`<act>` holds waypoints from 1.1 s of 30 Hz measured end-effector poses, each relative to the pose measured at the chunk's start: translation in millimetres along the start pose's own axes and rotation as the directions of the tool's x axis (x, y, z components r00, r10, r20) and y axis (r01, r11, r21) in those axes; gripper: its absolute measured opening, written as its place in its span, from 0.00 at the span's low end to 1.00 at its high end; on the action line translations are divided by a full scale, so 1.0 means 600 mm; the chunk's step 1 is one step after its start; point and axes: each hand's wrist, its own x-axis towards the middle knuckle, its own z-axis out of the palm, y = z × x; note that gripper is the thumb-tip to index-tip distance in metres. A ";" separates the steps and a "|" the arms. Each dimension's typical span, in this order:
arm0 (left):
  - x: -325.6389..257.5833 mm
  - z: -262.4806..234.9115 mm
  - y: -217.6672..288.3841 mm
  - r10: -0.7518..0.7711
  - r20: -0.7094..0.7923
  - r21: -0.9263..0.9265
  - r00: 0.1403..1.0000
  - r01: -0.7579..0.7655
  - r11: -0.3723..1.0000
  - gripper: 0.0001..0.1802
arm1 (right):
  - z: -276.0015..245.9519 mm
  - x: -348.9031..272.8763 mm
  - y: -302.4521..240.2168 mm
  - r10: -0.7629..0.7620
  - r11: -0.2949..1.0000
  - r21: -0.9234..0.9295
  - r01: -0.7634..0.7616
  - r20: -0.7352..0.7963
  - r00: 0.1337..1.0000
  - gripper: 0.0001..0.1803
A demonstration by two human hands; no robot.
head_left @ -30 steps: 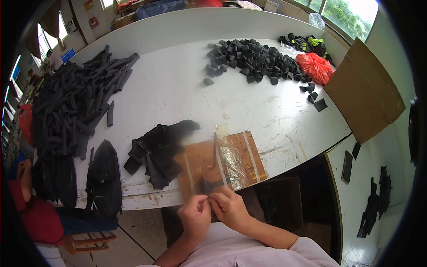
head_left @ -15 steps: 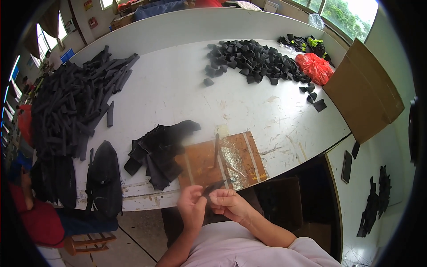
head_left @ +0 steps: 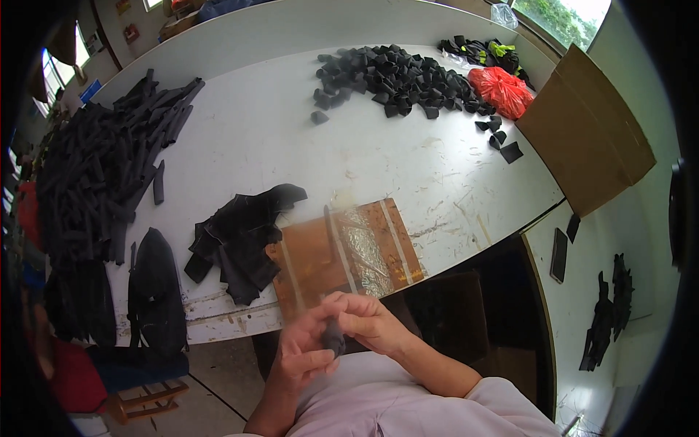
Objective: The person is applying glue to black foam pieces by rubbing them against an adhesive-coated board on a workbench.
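Note:
Close to my body, just off the table's front edge, my two hands meet around a small dark fabric piece [head_left: 333,337]. My left hand [head_left: 300,351] is closed, with its fingers and thumb curled about the piece. From the right, the fingers of my right hand [head_left: 370,325] pinch its upper end. Part of the piece is hidden behind the fingers. Beyond the hands lies a brown board [head_left: 309,255] with strips of clear tape across it. Several flat black fabric pieces [head_left: 244,237] overlap in a loose pile at the board's left.
Long black strips [head_left: 102,167] are heaped at the left, near black bags [head_left: 158,291]. Small black loops [head_left: 408,80] form a pile at the back, beside a red plastic bag [head_left: 502,91]. A cardboard sheet [head_left: 586,131] leans at right; a phone [head_left: 558,255] lies below it.
My left fingers have curled around the dark piece, which hangs lower between the hands. My right hand has shifted slightly up against the left fingers. The whole view has tilted a little.

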 end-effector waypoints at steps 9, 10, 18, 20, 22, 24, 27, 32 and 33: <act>0.046 0.055 -0.006 0.624 -0.056 0.733 0.780 -0.392 0.556 0.05 | 0.053 0.006 -0.085 -0.472 0.467 -0.826 0.315 0.069 0.879 0.05; 0.049 0.064 0.008 0.557 -0.060 0.649 0.828 -0.392 0.653 0.05 | 0.064 0.012 -0.102 -0.460 0.428 -0.859 0.281 0.061 0.886 0.05; 0.118 0.151 0.109 0.088 0.221 -0.288 0.971 -0.021 0.957 0.08 | 0.115 0.075 -0.228 -0.284 0.718 -0.658 0.227 0.020 0.958 0.13; 0.160 0.100 0.110 0.058 -0.144 -0.378 0.988 -0.109 0.920 0.06 | 0.053 0.110 -0.213 -0.062 0.858 -0.513 -0.009 -0.120 0.991 0.13; 0.177 0.041 0.102 -0.026 -0.243 -0.409 0.970 -0.078 0.909 0.07 | 0.018 0.116 -0.179 -0.014 0.906 -0.421 -0.037 -0.118 0.993 0.13; 0.170 0.022 0.087 0.064 -0.206 -0.393 0.977 -0.142 0.909 0.08 | 0.008 0.120 -0.169 0.036 0.943 -0.325 -0.070 -0.111 0.993 0.12; 0.167 0.051 0.094 0.085 -0.191 -0.298 0.978 -0.140 0.944 0.10 | 0.008 0.136 -0.187 0.014 0.877 -0.478 -0.041 -0.058 0.998 0.12; 0.147 0.087 0.063 0.543 0.109 0.726 0.833 -0.440 0.529 0.13 | 0.007 0.147 -0.202 0.051 0.902 -0.430 0.025 0.163 0.985 0.11; 0.152 0.056 0.063 0.516 -0.001 0.622 0.856 -0.404 0.671 0.13 | -0.013 0.147 -0.181 0.071 0.895 -0.446 -0.021 0.097 0.993 0.11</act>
